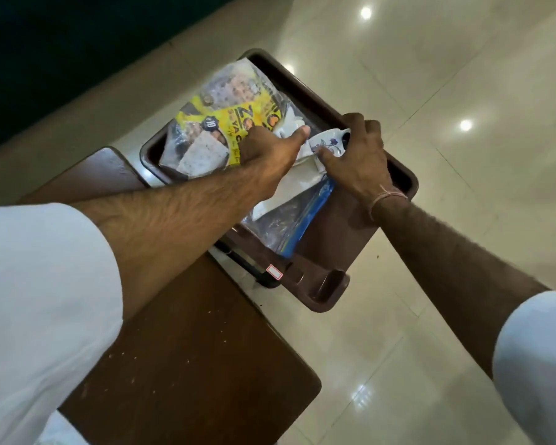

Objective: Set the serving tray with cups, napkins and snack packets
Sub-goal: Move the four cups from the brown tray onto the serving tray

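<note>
Brown serving tray sits on a small brown stool or stand, partly overhanging, at the far end of the brown counter. Glossy tiled floor all round.

Right hand curled over a white cup with a blue flower print, fingers on its rim and thumb against its near side. Cup lies tilted, mouth toward the right, near the tray's right rim. Looks like it is being steadied or turned upright, since a tipped cup would not serve.

Left hand reaches across from the left, fingers mostly hidden, thumb extended toward the cup. It presses on white folded napkins beside the cup; whether it pinches one or only holds them flat cannot be told. Probable reason: keeping the loose paper from sliding while the cup is set.

Yellow snack packets with dark print fill the far-left part of the tray, overlapping, one clear-windowed packet at the near-left corner. A clear plastic bag with blue edge lies at the tray's near side, partly under the napkins and lapping over the near rim.

Judgement: all three kinds of item are on the tray; remaining work seems to be tidying. Crowded layout leaves little flat room for the cup.
</note>
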Action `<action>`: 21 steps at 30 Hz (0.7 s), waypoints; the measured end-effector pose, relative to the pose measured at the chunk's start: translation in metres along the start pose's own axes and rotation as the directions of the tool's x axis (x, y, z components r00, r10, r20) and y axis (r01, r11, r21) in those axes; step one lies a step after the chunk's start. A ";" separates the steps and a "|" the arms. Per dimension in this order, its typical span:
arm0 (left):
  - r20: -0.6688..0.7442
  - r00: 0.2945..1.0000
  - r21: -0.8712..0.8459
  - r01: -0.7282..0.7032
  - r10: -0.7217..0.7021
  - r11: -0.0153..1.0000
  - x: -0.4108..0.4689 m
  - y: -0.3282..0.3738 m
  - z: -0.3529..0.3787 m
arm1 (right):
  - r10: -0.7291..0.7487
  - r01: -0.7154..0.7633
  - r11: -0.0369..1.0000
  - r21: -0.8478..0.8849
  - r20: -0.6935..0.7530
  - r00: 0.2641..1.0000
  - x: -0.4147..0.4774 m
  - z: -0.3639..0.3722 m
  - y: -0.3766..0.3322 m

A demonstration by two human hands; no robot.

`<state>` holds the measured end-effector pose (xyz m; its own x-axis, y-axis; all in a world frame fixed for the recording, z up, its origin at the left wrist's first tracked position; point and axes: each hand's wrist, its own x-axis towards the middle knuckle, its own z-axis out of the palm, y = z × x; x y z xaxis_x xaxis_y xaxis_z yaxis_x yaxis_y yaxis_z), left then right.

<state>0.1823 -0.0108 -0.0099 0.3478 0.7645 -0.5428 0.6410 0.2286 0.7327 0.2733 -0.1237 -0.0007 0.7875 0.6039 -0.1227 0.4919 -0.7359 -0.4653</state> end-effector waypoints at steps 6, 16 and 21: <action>0.008 0.999 -0.031 0.045 -0.045 0.999 0.007 0.003 0.006 | -0.025 0.025 1.000 0.017 0.043 0.999 0.002 0.007 0.007; -0.027 0.979 0.001 -0.200 0.200 0.980 -0.041 -0.052 -0.060 | 0.066 -0.078 0.988 0.134 0.090 0.994 -0.016 -0.001 0.005; -0.130 0.974 -0.079 -0.196 0.185 0.977 -0.084 -0.099 -0.119 | 0.164 -0.180 0.933 0.311 0.077 0.983 -0.044 -0.002 -0.026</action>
<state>0.0083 -0.0259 0.0113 0.3683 0.8654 -0.3398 0.5040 0.1213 0.8552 0.2262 -0.1317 0.0191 0.8265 0.4968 -0.2647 0.2018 -0.7006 -0.6845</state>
